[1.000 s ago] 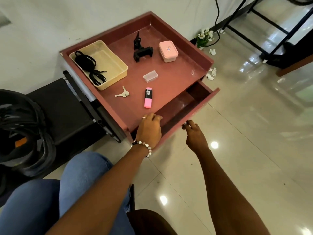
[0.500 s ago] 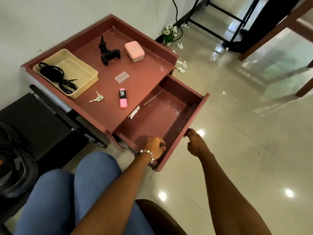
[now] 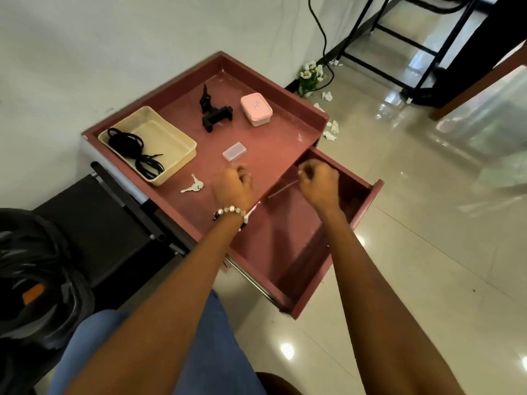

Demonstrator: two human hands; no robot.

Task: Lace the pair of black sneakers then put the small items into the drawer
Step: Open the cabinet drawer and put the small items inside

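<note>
A: What sits at the left edge of the bench [image 3: 273, 155]?

B: A cream tray [image 3: 174, 139], with black shoelaces [image 3: 134, 151] coiled in its left half. Just right of the tray's near corner lie the keys [image 3: 194, 187], flat on the top.

A: And the left hand [image 3: 232, 186]?

B: It is over the bench top near the front edge, just right of the keys, a bead bracelet [image 3: 229, 210] on its wrist. The fingers are curled downward, but they are blurred, so I cannot tell whether they hold anything beneath them.

A: Further back?

B: A black phone holder [image 3: 212, 114] stands toward the back edge, a pink lidded box [image 3: 256, 109] beside it toward the right edge, and a small clear plastic case [image 3: 234, 151] lies between those and the left hand.

A: Where is the drawer [image 3: 362, 212]?

B: Pulled out from the bench's right front side, its inside bare where it shows.

A: The right hand [image 3: 320, 185]?

B: Over the drawer's far end, fingers bent; blurred too, and I cannot tell its grip.
</note>
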